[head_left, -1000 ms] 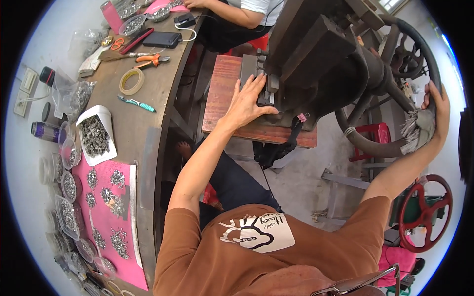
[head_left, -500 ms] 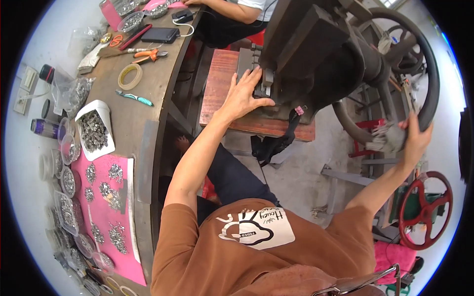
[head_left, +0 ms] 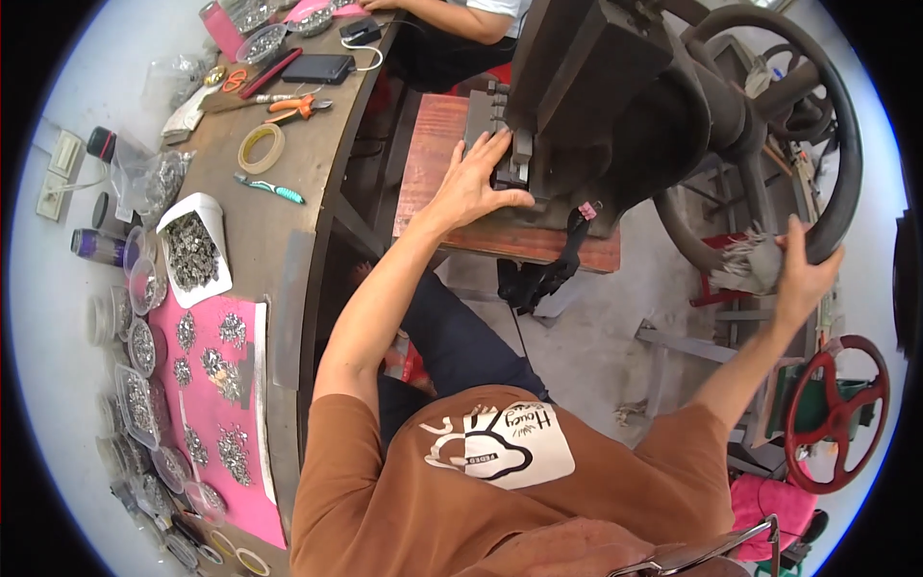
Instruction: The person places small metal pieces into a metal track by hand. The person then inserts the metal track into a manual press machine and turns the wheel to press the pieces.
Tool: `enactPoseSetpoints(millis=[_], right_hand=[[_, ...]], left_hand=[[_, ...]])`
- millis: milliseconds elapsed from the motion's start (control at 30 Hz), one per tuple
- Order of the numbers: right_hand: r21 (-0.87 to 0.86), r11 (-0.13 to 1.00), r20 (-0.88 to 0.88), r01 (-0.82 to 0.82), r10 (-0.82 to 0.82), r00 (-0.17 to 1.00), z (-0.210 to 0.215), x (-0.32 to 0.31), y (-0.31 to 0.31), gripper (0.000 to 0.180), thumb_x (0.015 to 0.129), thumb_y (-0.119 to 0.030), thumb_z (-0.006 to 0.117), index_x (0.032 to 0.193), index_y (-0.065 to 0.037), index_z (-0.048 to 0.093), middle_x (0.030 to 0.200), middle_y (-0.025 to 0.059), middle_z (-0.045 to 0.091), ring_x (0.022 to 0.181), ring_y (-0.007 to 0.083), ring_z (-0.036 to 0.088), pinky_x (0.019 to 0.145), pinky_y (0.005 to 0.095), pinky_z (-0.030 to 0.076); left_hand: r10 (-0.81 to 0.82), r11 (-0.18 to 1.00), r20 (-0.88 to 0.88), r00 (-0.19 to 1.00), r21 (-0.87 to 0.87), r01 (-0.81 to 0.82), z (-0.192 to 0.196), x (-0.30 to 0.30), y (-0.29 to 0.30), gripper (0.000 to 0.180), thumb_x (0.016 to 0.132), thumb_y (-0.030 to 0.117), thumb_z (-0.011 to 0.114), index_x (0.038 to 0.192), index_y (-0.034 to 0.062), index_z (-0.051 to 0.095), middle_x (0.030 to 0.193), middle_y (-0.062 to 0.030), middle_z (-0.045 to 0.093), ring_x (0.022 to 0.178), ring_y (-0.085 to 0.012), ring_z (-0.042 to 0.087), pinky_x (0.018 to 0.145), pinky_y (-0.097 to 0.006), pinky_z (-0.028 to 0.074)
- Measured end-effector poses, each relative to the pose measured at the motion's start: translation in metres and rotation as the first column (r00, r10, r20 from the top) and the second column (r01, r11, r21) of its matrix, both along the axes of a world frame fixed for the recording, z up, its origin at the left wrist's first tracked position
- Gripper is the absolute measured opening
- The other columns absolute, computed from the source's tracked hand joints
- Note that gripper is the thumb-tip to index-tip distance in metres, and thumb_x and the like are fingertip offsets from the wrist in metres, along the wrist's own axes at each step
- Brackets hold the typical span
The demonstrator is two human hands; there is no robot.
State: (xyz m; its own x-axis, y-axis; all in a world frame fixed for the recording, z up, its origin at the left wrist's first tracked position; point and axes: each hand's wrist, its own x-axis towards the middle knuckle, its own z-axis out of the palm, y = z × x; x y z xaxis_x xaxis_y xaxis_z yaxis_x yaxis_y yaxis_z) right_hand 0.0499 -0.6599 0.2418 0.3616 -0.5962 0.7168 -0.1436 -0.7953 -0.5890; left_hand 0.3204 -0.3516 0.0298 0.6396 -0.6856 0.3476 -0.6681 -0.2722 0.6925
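My left hand [head_left: 476,185] lies with fingers stretched and thumb apart on the metal die block [head_left: 502,171] at the base of a dark hand press [head_left: 601,106]. Whether a small part is under the fingers is hidden. At the right, my right hand [head_left: 806,274] grips the lower rim of the press's large black handwheel [head_left: 848,159], the rim running between thumb and fingers. Beside it, a grey rag [head_left: 752,263] is wrapped round the rim. A black strap [head_left: 567,252] hangs from the press by a pink binder clip [head_left: 587,211].
The press stands on a reddish wooden board [head_left: 423,183]. Along the left workbench [head_left: 312,173] are a white tray of metal bits [head_left: 227,274], a pink sheet [head_left: 252,481], tape [head_left: 277,144], pliers [head_left: 306,106] and a toothbrush [head_left: 274,188]. Another person [head_left: 461,19] sits beyond; a red handwheel [head_left: 836,413] stands right.
The view has shifted slightly. My right hand and the rag have moved a little left relative to the press as the handwheel turned slightly. My left hand stays on the die block.
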Motion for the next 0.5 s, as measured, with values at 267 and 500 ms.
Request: enactPoseSetpoints(millis=[267, 500], right_hand=[[-0.373, 0.928, -0.334, -0.005, -0.129, 0.934, 0.12, 0.064, -0.042, 0.078, 0.091, -0.048, 0.072, 0.15, -0.004, 0.046, 0.105, 0.013, 0.065, 0.072, 0.0168, 0.061, 0.069, 0.0303, 0.05], [-0.336, 0.94, -0.429, -0.064, -0.092, 0.899, 0.161, 0.097, -0.018, 0.071, 0.086, -0.041, 0.07, 0.145, -0.006, 0.052, 0.139, 0.0244, 0.058, 0.125, 0.0357, 0.06, 0.106, 0.0466, 0.048]], left_hand=[[0.151, 0.829, -0.295, 0.943, -0.482, -0.284, -0.023, 0.054, 0.022, 0.036, 0.101, 0.005, 0.054, 0.136, 0.0002, 0.061, 0.124, -0.0133, 0.071, 0.116, -0.0216, 0.066, 0.101, -0.029, 0.048], [-0.013, 0.996, -0.35, 0.936, -0.089, -0.019, -0.025, 0.099, -0.038, 0.064, 0.088, 0.018, 0.065, 0.144, -0.0054, 0.048, 0.137, -0.026, 0.06, 0.13, -0.0348, 0.057, 0.111, -0.042, 0.042]])
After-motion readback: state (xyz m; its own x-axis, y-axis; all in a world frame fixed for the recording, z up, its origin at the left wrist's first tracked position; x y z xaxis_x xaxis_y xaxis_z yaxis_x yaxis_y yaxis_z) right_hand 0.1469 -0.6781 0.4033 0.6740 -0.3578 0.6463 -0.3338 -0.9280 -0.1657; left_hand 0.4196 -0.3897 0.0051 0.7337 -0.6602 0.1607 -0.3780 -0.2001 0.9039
